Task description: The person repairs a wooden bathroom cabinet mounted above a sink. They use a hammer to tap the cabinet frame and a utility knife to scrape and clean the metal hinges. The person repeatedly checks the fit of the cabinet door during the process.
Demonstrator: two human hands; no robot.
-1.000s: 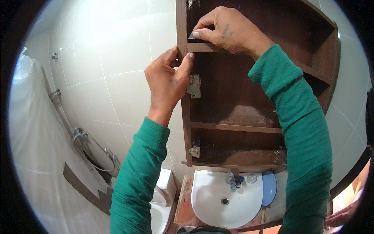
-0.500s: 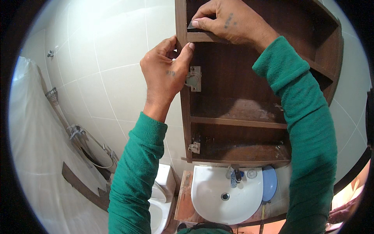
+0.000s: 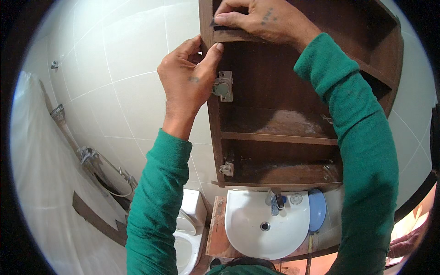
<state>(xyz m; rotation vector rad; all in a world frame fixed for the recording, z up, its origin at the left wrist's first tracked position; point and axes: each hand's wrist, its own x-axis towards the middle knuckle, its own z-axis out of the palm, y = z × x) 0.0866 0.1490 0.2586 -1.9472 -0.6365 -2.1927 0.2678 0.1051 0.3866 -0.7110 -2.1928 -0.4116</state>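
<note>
The brown wooden wall cabinet [image 3: 293,105] hangs open on the tiled wall, directly in front of both hands. The left hand [image 3: 188,82] grips the cabinet's left side panel, its thumb and fingers pinched on the front edge, just above the upper metal hinge plate [image 3: 223,85]. The right hand [image 3: 263,20] rests on the top shelf edge with fingers curled, pressing a small dark thing [image 3: 219,24] that I cannot identify. A lower hinge plate [image 3: 227,169] sits far below the left hand. Under the cabinet are a white washbasin [image 3: 268,224] with faucet [image 3: 274,201], and a toilet [image 3: 185,233] lower left.
</note>
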